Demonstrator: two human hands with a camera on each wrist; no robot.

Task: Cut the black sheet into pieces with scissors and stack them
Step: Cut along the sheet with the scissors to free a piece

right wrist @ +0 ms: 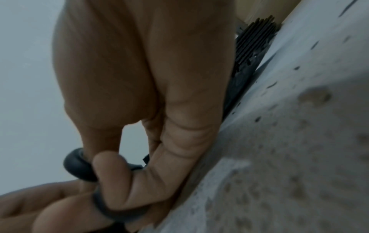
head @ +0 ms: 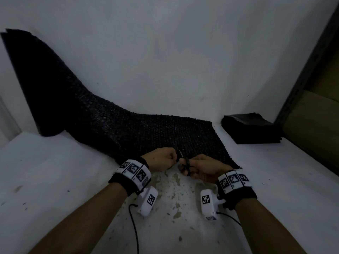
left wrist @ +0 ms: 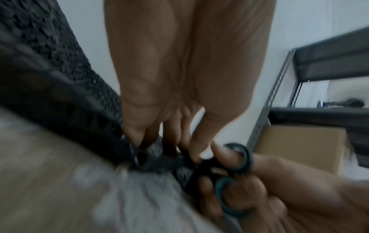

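A long black bubble-textured sheet (head: pixel 128 132) runs from the wall at the far left down across the white table (head: pixel 55 171) to its near edge. My left hand (head: pixel 163 158) pinches that near edge (left wrist: pixel 139 156) with curled fingers. Just to its right, my right hand (head: pixel 201 167) holds black scissors (head: pixel 185 163) by the loops (left wrist: pixel 237 157), thumb and fingers through the rings (right wrist: pixel 79 167). The blades point away into the sheet's edge. A stack of cut black pieces (head: pixel 253 129) lies at the back right; its layered edge (right wrist: pixel 253 39) shows in the right wrist view.
The white wall (head: pixel 174 61) stands close behind the sheet. A dark metal shelf frame (head: pixel 308 70) and a cardboard box (head: pixel 315 129) stand at the right. The tabletop paint is chipped near the front (head: pixel 174 191). Wrist camera cables (head: pixel 134 226) trail toward me.
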